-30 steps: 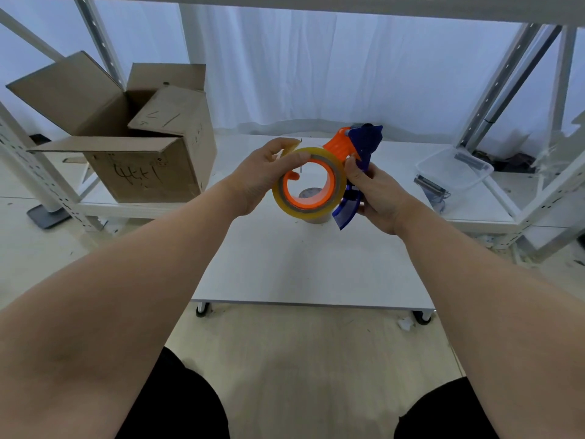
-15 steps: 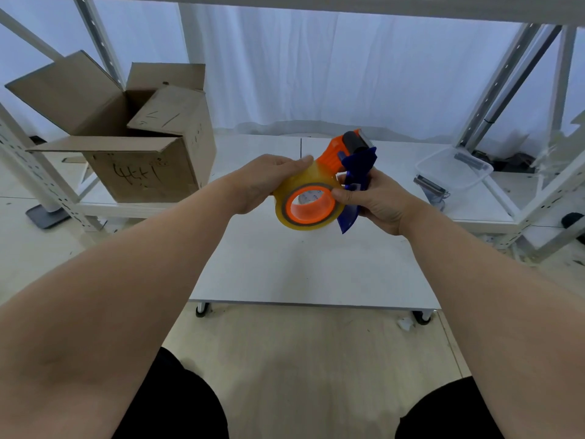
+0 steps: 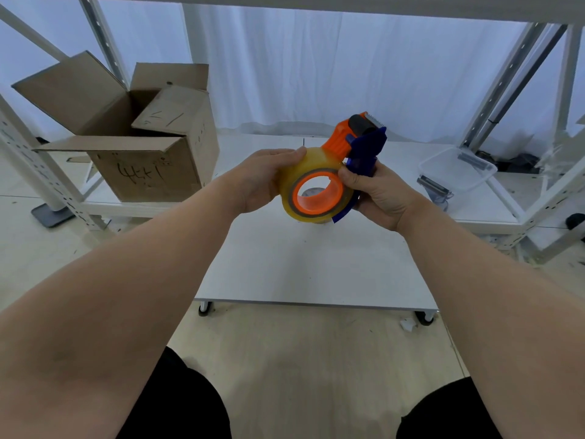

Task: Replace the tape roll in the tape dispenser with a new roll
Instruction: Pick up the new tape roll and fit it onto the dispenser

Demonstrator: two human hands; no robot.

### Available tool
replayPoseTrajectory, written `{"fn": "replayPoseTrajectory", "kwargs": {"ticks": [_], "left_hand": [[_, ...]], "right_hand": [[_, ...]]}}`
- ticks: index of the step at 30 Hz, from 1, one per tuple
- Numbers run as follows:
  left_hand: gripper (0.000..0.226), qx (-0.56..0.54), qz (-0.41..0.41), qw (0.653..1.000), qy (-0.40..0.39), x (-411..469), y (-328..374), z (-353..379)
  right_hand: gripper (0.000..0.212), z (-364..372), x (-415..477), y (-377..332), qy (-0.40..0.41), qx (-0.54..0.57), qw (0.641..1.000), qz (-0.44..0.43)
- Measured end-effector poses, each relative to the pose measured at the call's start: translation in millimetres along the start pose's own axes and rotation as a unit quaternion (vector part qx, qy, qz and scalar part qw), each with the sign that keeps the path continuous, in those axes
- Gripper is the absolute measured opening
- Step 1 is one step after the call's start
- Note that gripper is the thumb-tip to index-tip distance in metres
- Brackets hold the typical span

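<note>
I hold an orange and blue tape dispenser up over the white table. A yellowish clear tape roll sits around its orange hub, with the hub's opening facing me. My left hand wraps the roll's left side, thumb on its top. My right hand grips the blue handle and touches the roll's right edge with the thumb. The black roller and toothed blade point up and away. Through the hub I glimpse something round lying on the table.
An open cardboard box stands on the low shelf at the left. A clear plastic tub and a dark metal part lie on the shelf at the right. White rack posts flank both sides.
The dispenser has tilted, so the roll's face now turns downward toward me. Both hands sank slightly and my left thumb slid onto the roll's top.
</note>
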State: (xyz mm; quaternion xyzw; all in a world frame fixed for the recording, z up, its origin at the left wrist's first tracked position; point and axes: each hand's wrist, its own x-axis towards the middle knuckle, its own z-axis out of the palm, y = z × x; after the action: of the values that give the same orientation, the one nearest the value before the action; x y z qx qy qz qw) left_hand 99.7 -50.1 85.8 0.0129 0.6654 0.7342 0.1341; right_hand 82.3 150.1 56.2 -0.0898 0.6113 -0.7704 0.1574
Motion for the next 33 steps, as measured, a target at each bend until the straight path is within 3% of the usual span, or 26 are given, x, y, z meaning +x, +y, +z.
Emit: {"fn": "replayPoseTrajectory", "kwargs": {"ticks": [3,7,9,12,16,22,28,33], "left_hand": [[0.026,-0.033,0.011,0.999,0.004,2.2,-1.1,1.5],[0.021,-0.040,0.032,0.999,-0.015,2.8,0.1,5.2],[0.022,0.057,0.066,0.996,0.010,5.0,1.6,7.6],[0.028,0.295,0.154,0.940,0.070,9.2,-0.5,9.8],[0.029,0.393,0.200,0.894,0.081,10.6,-7.0,5.3],[0.010,0.340,0.204,0.916,0.061,9.2,-8.0,-4.7],[0.031,0.318,0.169,0.932,0.032,7.8,-4.7,-5.4],[0.014,0.321,0.190,0.927,0.045,5.9,-5.1,-7.3]], "right_hand": [[0.057,0.9,1.2,1.2,0.018,0.032,0.999,-0.009],[0.046,-1.2,2.3,2.7,0.028,0.054,0.998,-0.026],[0.042,-3.4,2.4,4.7,0.037,0.049,0.998,-0.030],[0.045,-8.4,1.7,8.8,0.073,0.030,0.997,-0.027],[0.048,-16.4,0.7,9.9,0.107,0.015,0.994,-0.029],[0.046,-17.8,-1.4,11.6,0.095,0.002,0.995,-0.025],[0.042,-10.2,0.1,11.9,0.105,0.018,0.994,-0.027],[0.044,-8.4,1.3,12.5,0.099,0.007,0.995,-0.024]]}}
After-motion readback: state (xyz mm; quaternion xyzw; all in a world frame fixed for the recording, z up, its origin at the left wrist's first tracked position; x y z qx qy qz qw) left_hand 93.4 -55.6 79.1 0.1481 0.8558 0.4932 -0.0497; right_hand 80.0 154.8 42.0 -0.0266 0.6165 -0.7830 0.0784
